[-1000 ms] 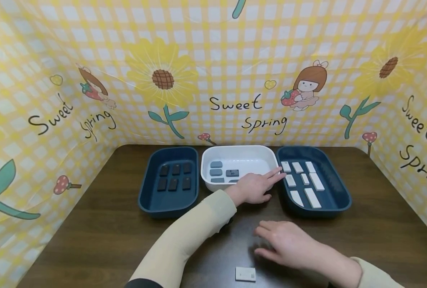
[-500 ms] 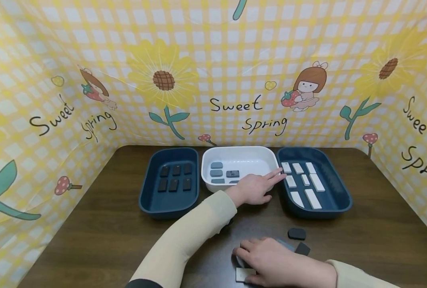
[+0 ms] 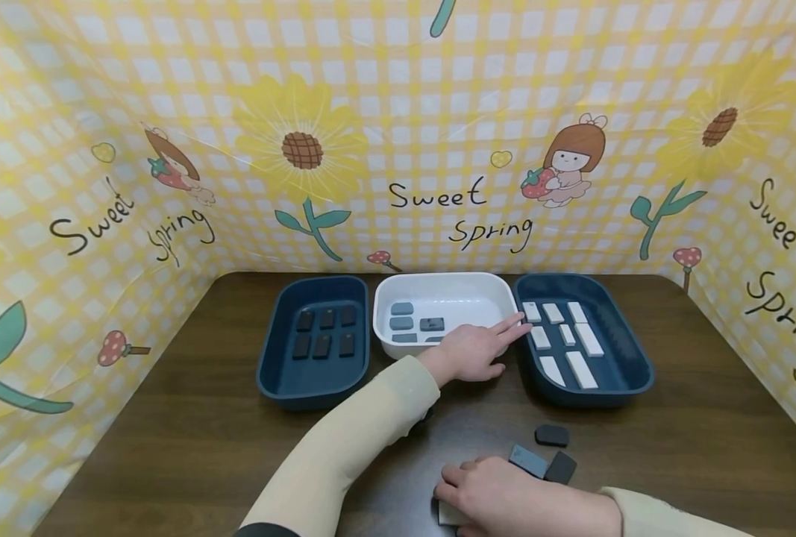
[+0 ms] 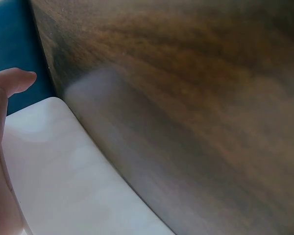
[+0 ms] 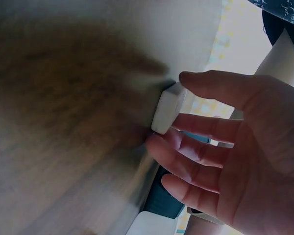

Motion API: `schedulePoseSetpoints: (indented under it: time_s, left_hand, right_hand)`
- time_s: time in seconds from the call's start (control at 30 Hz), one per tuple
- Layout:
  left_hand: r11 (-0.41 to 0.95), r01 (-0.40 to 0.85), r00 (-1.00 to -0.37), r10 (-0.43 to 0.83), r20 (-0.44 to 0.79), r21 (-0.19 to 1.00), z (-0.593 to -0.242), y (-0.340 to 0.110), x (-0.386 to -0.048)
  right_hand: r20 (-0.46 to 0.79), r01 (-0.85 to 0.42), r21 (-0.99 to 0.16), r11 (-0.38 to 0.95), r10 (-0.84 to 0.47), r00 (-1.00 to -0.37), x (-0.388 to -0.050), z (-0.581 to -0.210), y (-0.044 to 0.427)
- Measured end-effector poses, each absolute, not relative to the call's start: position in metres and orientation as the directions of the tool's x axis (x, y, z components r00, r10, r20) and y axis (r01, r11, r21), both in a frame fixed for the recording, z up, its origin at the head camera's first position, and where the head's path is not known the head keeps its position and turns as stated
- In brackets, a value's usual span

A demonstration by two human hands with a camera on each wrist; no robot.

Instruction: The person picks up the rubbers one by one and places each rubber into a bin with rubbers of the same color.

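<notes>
In the head view my left hand [image 3: 474, 352] lies across the near rim of the white basin [image 3: 446, 279], fingers extended toward the right blue basin [image 3: 622, 382]. Close to the near table edge, my right hand [image 3: 508, 496] is over a small flat white block [image 3: 450, 514], mostly covered by the fingers. The right wrist view shows the white block [image 5: 167, 108] on the table, pinched between thumb and fingertips. Just beyond that hand lie a black block [image 3: 552, 435], a grey-blue block [image 3: 528, 461] and a dark grey block [image 3: 561, 468].
Several black blocks [image 3: 321, 346] sit in rows in the left blue basin [image 3: 270, 380]. Grey-blue pieces [image 3: 401, 323] and a darker grey block [image 3: 432, 324] are in the white basin. Several white blocks [image 3: 580, 370] occupy the right blue basin. A checked cloth [image 3: 398, 149] surrounds the brown table [image 3: 169, 432].
My right hand has moved down and left onto the white block and now pinches it. Loose black, grey-blue and dark grey blocks have come into view behind it. The left hand stays put.
</notes>
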State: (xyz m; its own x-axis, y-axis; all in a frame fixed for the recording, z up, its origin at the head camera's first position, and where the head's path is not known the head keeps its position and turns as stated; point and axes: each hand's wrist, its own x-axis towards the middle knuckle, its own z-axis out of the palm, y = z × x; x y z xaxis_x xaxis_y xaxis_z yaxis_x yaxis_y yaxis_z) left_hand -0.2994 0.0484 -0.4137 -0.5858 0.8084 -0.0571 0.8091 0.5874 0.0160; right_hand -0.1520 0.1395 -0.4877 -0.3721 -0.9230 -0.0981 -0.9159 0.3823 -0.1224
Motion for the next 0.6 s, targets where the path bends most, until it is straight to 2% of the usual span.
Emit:
schedulePoseSetpoints:
  time_s: [0.3,0.4,0.6]
  left_hand:
    - [0.588,0.809,-0.587,0.808,-0.053,0.012,-0.414,0.048,-0.299]
    - [0.592,0.806,-0.591,0.805,-0.053,0.015,-0.415,0.049,-0.299]
    - [0.593,0.805,-0.591,0.804,-0.059,0.017,-0.415,0.049,-0.3]
  right_hand:
    - [-0.075,-0.914,-0.18,0.365,-0.931,-0.357,-0.154,-0.495,0.142]
    - [-0.074,-0.899,-0.21,0.385,-0.923,-0.378,-0.148,-0.474,0.143]
    - [-0.055,-0.836,-0.301,0.458,-0.884,-0.464,-0.135,-0.414,0.149]
